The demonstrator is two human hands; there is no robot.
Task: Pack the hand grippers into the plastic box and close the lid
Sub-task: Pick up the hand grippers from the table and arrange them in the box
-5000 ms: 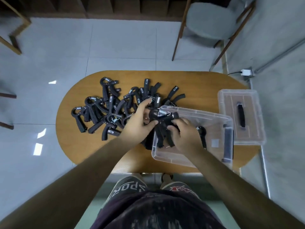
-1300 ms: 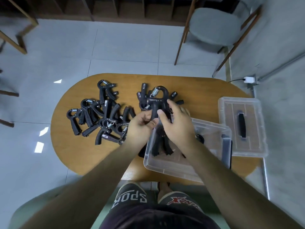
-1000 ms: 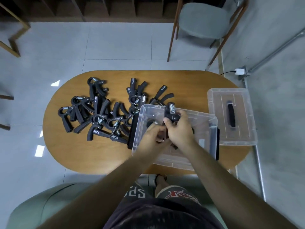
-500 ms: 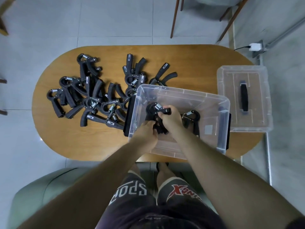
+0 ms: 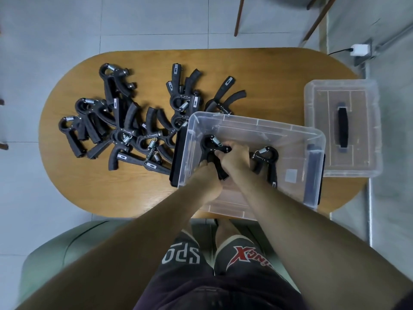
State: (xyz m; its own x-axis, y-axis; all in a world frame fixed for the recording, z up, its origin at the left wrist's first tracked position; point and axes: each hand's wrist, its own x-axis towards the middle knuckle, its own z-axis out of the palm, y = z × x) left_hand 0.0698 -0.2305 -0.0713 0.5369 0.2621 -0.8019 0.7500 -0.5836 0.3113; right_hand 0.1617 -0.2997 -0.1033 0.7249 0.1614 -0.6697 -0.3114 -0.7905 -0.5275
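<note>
Two in the clear plastic box point(image 5: 257, 125): a held gripper point(image 5: 211, 145), handles clasped by left hand point(image 5: 206, 177) and right hand point(image 5: 234, 161), fingers curled round them, and a loose gripper point(image 5: 267, 156) just right. Roughly a dozen more in a tangled heap point(image 5: 125, 128) on the oval wooden table point(image 5: 111, 193). One lid point(image 5: 362, 130) at right. Grey tiled floor point(image 5: 55, 30), chair legs point(image 5: 240, 16) beyond.

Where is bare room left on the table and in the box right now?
Bare table: the far strip between the loose grippers and the lid, and the near-left edge. In the plastic box, the floor by the far wall is free. Crowded: its middle, where left hand and right hand grip a hand gripper.
</note>
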